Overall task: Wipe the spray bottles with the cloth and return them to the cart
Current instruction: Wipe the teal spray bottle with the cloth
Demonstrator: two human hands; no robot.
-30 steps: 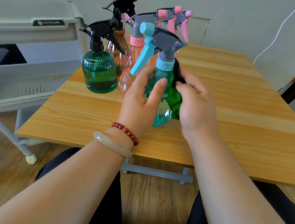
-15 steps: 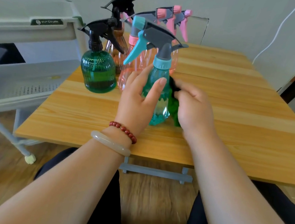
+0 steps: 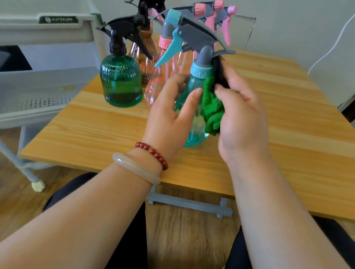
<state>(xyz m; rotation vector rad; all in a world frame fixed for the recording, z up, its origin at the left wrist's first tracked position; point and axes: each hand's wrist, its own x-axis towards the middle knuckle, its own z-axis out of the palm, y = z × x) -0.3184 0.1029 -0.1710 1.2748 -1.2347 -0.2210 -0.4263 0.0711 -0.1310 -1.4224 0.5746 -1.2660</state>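
A teal spray bottle (image 3: 195, 134) with a grey head and light-blue trigger stands on the wooden table (image 3: 281, 146), tilted slightly. My left hand (image 3: 169, 115) grips its body from the left. My right hand (image 3: 242, 117) holds a green cloth (image 3: 212, 109) with a dark part against the bottle's right side and neck. Behind it stand a dark green ribbed bottle (image 3: 120, 81), a brown bottle (image 3: 146, 40) and several pink bottles (image 3: 163, 75).
A grey tiered cart (image 3: 29, 86) stands left of the table, its perforated middle tray level with the tabletop. A white cable (image 3: 338, 37) hangs on the wall at right. My knees sit under the table's front edge.
My right hand has slid the cloth up the teal bottle's right side towards the neck. My left hand keeps its grip on the bottle, which has tilted and turned a little.
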